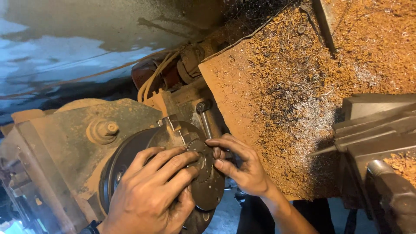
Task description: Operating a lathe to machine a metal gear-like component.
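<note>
A round lathe chuck (130, 160) sits at the lower middle, on a dusty machine head. My left hand (151, 195) lies across the chuck face, its fingers pressed on a dark toothed metal disc (209, 184) held at the chuck's centre. My right hand (245, 167) comes in from the lower right, and its fingertips pinch the disc's hub near the chuck jaws (177, 128). A chuck key (204, 118) stands in the chuck just above my right fingers. The disc's centre is hidden by my fingers.
A tray (303, 86) heaped with brown and silver metal shavings fills the upper right. A dark tool post and carriage (377, 143) stands at the right edge. Yellowed cables (154, 78) and a large nut (104, 129) sit on the machine head. A stained wall is behind.
</note>
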